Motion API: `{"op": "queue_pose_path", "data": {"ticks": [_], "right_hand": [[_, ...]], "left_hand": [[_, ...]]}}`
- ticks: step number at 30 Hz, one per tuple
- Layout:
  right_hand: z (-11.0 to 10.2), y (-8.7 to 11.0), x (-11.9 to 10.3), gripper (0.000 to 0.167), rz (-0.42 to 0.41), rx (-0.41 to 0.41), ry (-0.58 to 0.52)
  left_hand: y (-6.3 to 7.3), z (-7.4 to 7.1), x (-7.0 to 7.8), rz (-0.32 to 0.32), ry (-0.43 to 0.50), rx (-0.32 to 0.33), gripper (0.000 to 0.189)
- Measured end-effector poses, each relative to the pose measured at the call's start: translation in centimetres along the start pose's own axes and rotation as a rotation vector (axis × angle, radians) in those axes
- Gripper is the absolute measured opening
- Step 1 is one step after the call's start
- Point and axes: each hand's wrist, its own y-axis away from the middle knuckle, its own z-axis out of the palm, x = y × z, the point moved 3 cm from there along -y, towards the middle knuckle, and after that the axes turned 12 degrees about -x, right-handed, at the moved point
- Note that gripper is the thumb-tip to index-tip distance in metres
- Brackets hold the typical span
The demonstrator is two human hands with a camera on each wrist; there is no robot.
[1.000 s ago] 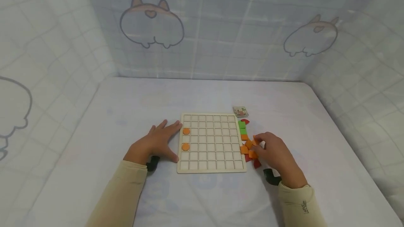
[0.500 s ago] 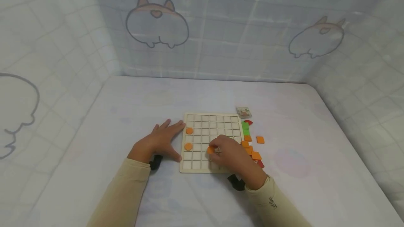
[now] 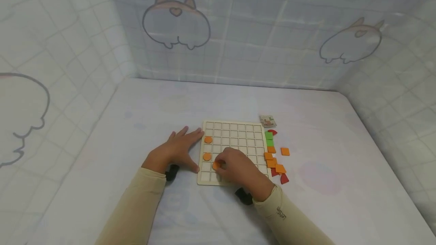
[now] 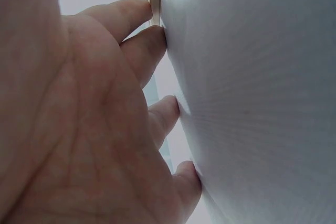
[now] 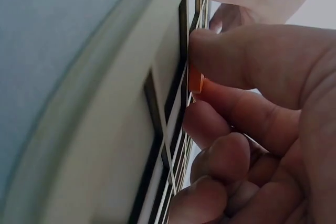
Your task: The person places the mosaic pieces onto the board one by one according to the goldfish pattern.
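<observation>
A pale wooden board (image 3: 226, 133) with a grid of square recesses lies on the table. Two orange discs (image 3: 208, 139) sit in its leftmost column. My right hand (image 3: 240, 167) is over the board's lower part, pinching another orange disc (image 3: 216, 166) between thumb and finger, just right of that column. In the right wrist view the pinched disc (image 5: 195, 80) is mostly hidden by the thumb, close against the grid. With fingers spread, my left hand (image 3: 180, 149) rests on the table, its thumb and fingertips at the board's left edge.
Along the board's right side lie green squares (image 3: 269, 135), a cluster of orange squares (image 3: 271, 163) and red pieces (image 3: 284, 178). One orange square (image 3: 285, 151) lies apart. A small patterned packet (image 3: 268, 121) is near the upper right corner. Fabric walls (image 3: 238, 59) surround the table.
My right hand has moved left from the pile to the board's lower left with an orange disc. One orange square now lies apart from the pile. My left hand has stayed at the board's edge.
</observation>
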Motion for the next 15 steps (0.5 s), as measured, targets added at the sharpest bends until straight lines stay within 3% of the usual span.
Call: {"op": "queue_pose_path", "data": {"ticks": [9,15], "right_hand": [[0.0,0.2,0.5,0.024,-0.003,-0.016,0.012],[-1.1,2.0,3.0,0.034,0.025,0.027,-0.036]], "left_hand": [[-0.1,0.1,0.0,-0.003,-0.006,0.001,0.126],[-0.1,0.2,0.0,-0.003,0.002,0.014,0.127]]}}
